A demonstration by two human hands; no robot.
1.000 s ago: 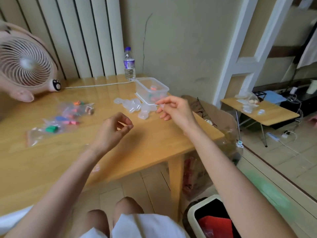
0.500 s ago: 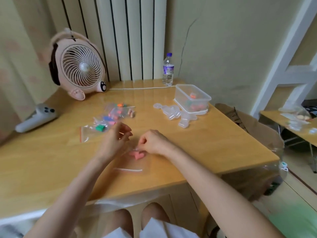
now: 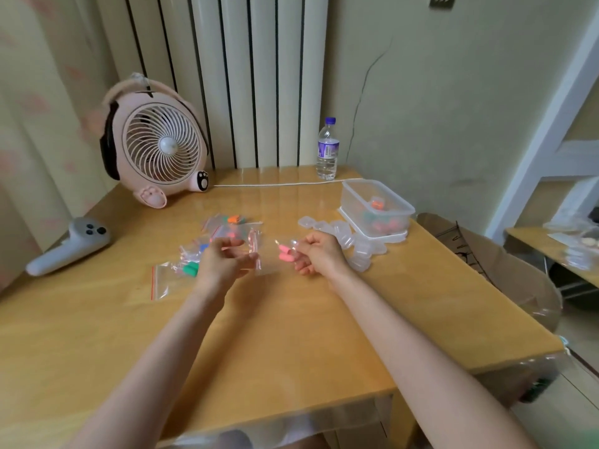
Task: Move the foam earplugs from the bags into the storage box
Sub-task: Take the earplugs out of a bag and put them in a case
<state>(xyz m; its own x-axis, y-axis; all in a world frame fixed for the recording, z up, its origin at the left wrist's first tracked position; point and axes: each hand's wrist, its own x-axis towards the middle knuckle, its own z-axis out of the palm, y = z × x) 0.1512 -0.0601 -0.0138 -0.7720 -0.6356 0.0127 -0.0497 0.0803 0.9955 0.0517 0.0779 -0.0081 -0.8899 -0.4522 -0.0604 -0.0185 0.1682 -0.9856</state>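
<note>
Here, bag (image 3: 265,254) of pink earplugs (image 3: 285,254) in pinch of left hand (image 3: 223,262) and right hand (image 3: 321,257), well inside table (image 3: 275,335) edges

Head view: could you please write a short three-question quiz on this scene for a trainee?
1. True or false: the storage box already contains earplugs.
2. The bagged earplugs in the clear bag held between the left hand and right hand are: A green, B pink, C blue.
3. Name the pink appliance at the far side of the table.
Key: 1 true; 2 B; 3 the fan.
</note>
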